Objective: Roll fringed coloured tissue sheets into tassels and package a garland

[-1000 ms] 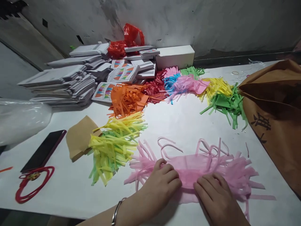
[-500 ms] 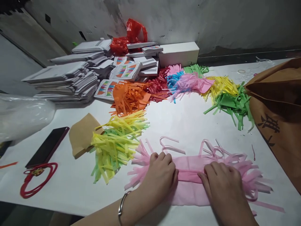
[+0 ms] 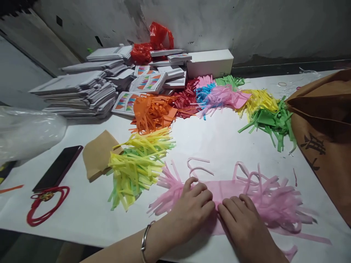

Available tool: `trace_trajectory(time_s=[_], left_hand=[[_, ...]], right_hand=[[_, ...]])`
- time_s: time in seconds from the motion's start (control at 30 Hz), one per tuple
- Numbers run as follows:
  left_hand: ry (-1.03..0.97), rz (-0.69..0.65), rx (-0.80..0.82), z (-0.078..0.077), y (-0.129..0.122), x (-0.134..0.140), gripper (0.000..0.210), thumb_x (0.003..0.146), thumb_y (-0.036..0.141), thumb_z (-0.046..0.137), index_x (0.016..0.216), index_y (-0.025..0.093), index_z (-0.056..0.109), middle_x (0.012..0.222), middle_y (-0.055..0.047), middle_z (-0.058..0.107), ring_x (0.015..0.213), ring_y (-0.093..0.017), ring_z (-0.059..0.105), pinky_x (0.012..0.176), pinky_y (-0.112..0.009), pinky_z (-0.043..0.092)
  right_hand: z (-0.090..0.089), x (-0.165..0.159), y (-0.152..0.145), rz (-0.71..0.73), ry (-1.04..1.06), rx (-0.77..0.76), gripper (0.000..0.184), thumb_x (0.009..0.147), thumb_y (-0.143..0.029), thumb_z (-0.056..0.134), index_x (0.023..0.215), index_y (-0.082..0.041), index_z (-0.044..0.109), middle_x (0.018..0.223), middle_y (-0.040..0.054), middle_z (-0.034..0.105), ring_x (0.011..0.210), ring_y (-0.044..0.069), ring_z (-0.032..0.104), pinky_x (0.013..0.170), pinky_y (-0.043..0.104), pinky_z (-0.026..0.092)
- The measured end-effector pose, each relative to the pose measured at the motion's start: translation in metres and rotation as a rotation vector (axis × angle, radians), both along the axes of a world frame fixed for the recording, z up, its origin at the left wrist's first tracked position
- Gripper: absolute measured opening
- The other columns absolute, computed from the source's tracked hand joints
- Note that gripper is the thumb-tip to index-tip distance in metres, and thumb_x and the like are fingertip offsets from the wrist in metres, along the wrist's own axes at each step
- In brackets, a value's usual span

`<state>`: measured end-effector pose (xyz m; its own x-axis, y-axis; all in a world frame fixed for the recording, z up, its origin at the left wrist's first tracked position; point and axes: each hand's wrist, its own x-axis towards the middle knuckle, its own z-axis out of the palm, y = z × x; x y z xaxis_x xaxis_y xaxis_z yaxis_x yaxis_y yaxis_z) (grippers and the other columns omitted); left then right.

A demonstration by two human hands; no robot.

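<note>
A sheet of pink tissue paper (image 3: 227,185) with fringed ends lies flat on the white table in front of me. Its fringe spreads out to the left and right. My left hand (image 3: 193,206) has bent fingers closed on the middle of the sheet, and a silver bangle is on that wrist. Close beside it, my right hand (image 3: 241,221) presses its closed fingers on the same middle part. The hands nearly meet and cover most of the darker folded band. Loose pink strips (image 3: 199,166) lie just beyond the sheet.
Yellow-green fringe (image 3: 134,171), orange fringe (image 3: 153,111) and green fringe (image 3: 271,118) lie around the work. A phone (image 3: 58,168) with a red cord (image 3: 48,210) and brown card (image 3: 101,155) are at left. Behind are paper stacks (image 3: 79,95); a brown bag (image 3: 323,146) stands right.
My hands have come closer together at the middle of the pink tissue paper, the left moving right and the right moving left. The darker band between them is now mostly covered.
</note>
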<state>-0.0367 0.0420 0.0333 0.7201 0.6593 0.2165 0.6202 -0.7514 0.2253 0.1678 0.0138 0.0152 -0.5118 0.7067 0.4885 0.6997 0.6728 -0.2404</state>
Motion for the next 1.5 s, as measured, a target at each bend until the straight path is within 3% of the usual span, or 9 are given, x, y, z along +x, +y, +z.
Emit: trace_trajectory(time_s=[0.27,0.5,0.67,0.73,0.83,0.93,1.07,1.33,1.5], left_hand=[[-0.086,0.044,-0.118,0.0,-0.007,-0.013,0.008,0.097,0.016,0.059,0.093,0.021,0.064,0.085,0.001,0.067,0.083,-0.019,0.053,0.084,-0.041,0.031],[-0.036,0.297,-0.218,0.004,-0.009,-0.003,0.017,0.097,0.017,0.053,0.081,0.019,0.061,0.087,-0.003,0.066,0.084,-0.022,0.054,0.08,-0.043,0.031],[0.046,0.376,-0.225,0.004,-0.003,0.005,0.01,0.09,0.016,0.058,0.081,0.019,0.06,0.088,-0.004,0.063,0.083,-0.024,0.053,0.077,-0.043,0.032],[0.017,0.322,-0.197,0.001,-0.002,0.003,0.008,0.09,0.013,0.059,0.086,0.02,0.06,0.093,-0.004,0.063,0.087,-0.023,0.053,0.082,-0.044,0.032],[0.013,0.14,-0.146,-0.001,-0.001,-0.001,0.014,0.087,0.01,0.064,0.094,0.021,0.061,0.099,-0.002,0.065,0.093,-0.022,0.053,0.091,-0.045,0.031],[0.057,0.039,-0.102,0.004,0.003,-0.003,0.013,0.085,0.013,0.067,0.094,0.021,0.063,0.096,-0.002,0.066,0.092,-0.023,0.053,0.093,-0.046,0.03],[0.092,-0.021,-0.06,0.012,0.008,-0.003,0.007,0.09,0.015,0.066,0.093,0.021,0.065,0.093,-0.002,0.066,0.09,-0.022,0.054,0.097,-0.047,0.03],[-0.04,0.008,-0.17,0.002,0.011,-0.004,0.005,0.09,0.017,0.063,0.091,0.021,0.065,0.097,-0.002,0.067,0.093,-0.02,0.055,0.092,-0.039,0.034],[-0.104,0.068,-0.246,-0.001,0.009,-0.011,0.006,0.092,0.016,0.065,0.09,0.022,0.063,0.097,0.0,0.068,0.093,-0.019,0.055,0.089,-0.038,0.033]], right_hand=[[-0.014,0.035,-0.013,-0.007,0.051,0.017,0.037,0.097,-0.004,0.035,0.107,-0.016,0.068,0.101,0.009,0.071,0.104,0.024,0.06,0.106,0.045,0.036],[-0.005,0.028,-0.007,-0.235,0.047,-0.11,0.019,0.097,-0.015,0.05,0.084,-0.021,0.062,0.088,0.0049,0.064,0.087,0.023,0.057,0.095,0.048,0.037],[-0.004,0.027,-0.007,-0.349,-0.081,-0.116,0.014,0.098,-0.02,0.052,0.087,-0.02,0.061,0.09,0.0065,0.065,0.089,0.026,0.06,0.097,0.053,0.036],[-0.005,0.025,-0.008,-0.334,-0.033,-0.071,0.012,0.097,-0.017,0.054,0.093,-0.02,0.064,0.096,0.0069,0.067,0.095,0.027,0.061,0.103,0.056,0.032],[-0.006,0.015,-0.006,-0.144,0.082,-0.027,0.022,0.096,-0.007,0.049,0.099,-0.019,0.067,0.096,0.0068,0.068,0.098,0.024,0.06,0.105,0.051,0.034],[-0.006,0.003,-0.002,0.023,0.101,-0.062,0.026,0.095,-0.002,0.044,0.094,-0.015,0.067,0.083,0.0055,0.063,0.084,0.02,0.055,0.088,0.039,0.041],[-0.001,-0.006,0.003,0.004,0.077,-0.114,0.025,0.095,-0.005,0.047,0.079,-0.018,0.06,0.075,0.0023,0.056,0.074,0.019,0.049,0.079,0.036,0.037],[0.003,-0.013,0.007,0.029,0.056,-0.114,0.031,0.095,0.0,0.037,0.081,-0.019,0.058,0.077,0.0029,0.056,0.072,0.018,0.046,0.075,0.034,0.034],[-0.012,0.011,-0.001,-0.007,0.083,-0.108,0.029,0.096,-0.003,0.038,0.096,-0.017,0.064,0.086,0.0055,0.062,0.084,0.021,0.052,0.09,0.039,0.038]])
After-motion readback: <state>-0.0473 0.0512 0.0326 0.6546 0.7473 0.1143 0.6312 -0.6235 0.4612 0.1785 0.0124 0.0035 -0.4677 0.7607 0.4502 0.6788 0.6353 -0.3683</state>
